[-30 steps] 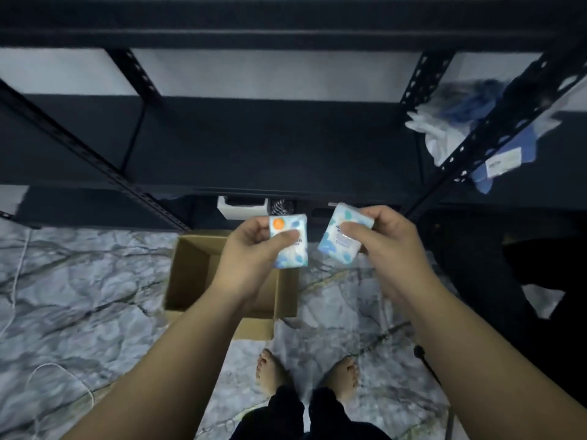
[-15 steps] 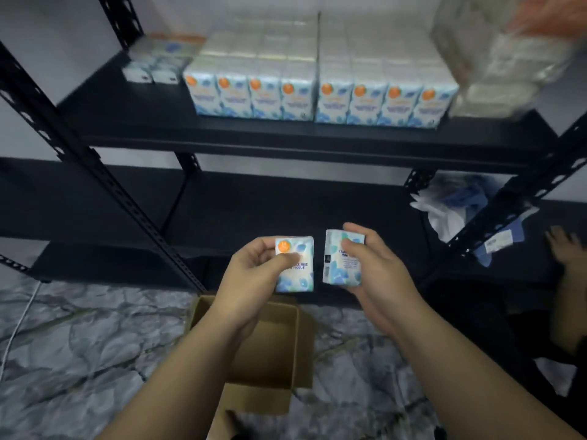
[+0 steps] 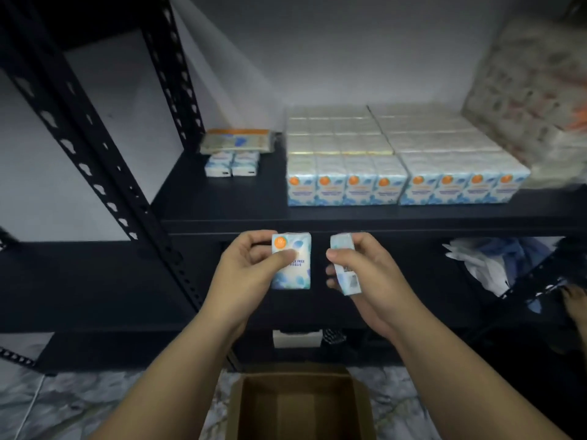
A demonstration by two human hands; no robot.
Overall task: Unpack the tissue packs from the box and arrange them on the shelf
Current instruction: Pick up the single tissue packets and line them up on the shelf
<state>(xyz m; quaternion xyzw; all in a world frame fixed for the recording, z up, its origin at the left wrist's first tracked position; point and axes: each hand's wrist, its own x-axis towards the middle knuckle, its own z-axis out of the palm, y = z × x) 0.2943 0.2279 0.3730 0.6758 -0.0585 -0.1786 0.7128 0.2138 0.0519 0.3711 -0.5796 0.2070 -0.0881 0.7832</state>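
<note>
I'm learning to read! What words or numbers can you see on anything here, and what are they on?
"...FREE TISSUE" on the tissue pack held in the left hand; the thumb hides the start.
"10", perhaps, in that pack's orange circle; blurred.
Print on the pack in the right hand: too blurred to read.
Labels on the shelved tissue packs: too small and blurred.

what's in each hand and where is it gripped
Left hand pinches a tissue pack by its left edge, thumb on the printed face. Right hand holds another tissue pack edge-on, fingers wrapped round its sides.
</note>
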